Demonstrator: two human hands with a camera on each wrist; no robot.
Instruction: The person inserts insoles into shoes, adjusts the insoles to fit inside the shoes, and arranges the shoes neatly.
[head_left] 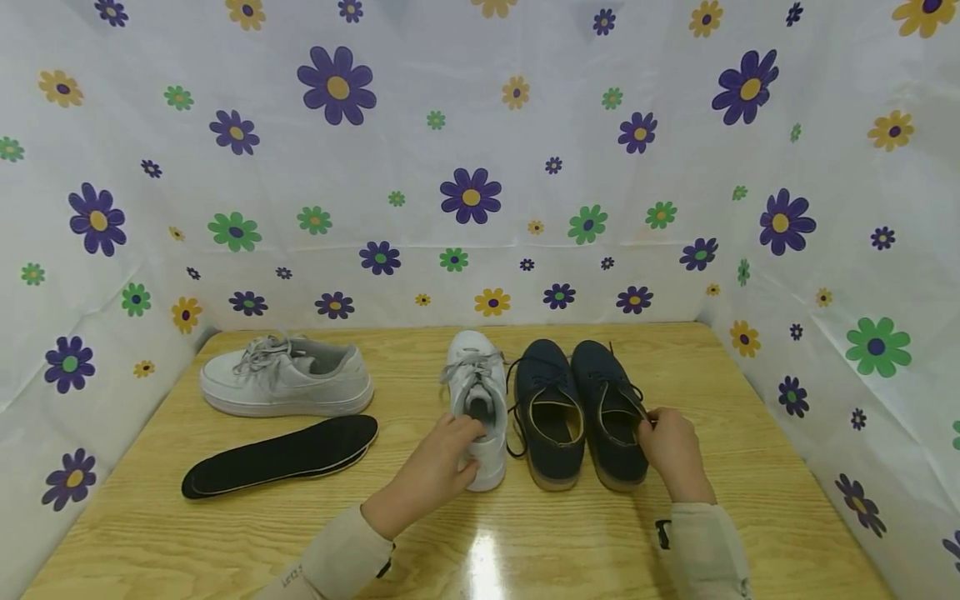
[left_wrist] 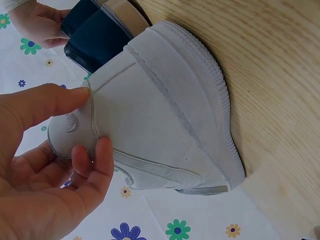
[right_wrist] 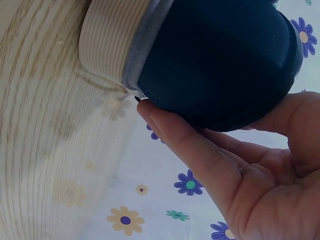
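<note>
A white sneaker (head_left: 487, 471) stands in the middle of the table, toe to the back wall, its grey laces loose. My left hand (head_left: 433, 460) pinches its heel collar. In the left wrist view the thumb (left_wrist: 65, 103) presses on the back of the heel and curled fingers are by the rim. To the right are two navy lace-up shoes with pale ribbed soles, side by side, toes also to the back. My right hand (head_left: 673, 448) grips the right-hand navy shoe (head_left: 624, 468) at the outer side of its opening, fingers along the outside in the right wrist view.
The other navy shoe (head_left: 553, 468) stands between the two held shoes. At the left, a second white sneaker (head_left: 281, 390) lies sideways to me, toe left. In front of it lie stacked black insoles (head_left: 281, 456). A flower-printed sheet (head_left: 420, 150) encloses the wooden table (head_left: 525, 550).
</note>
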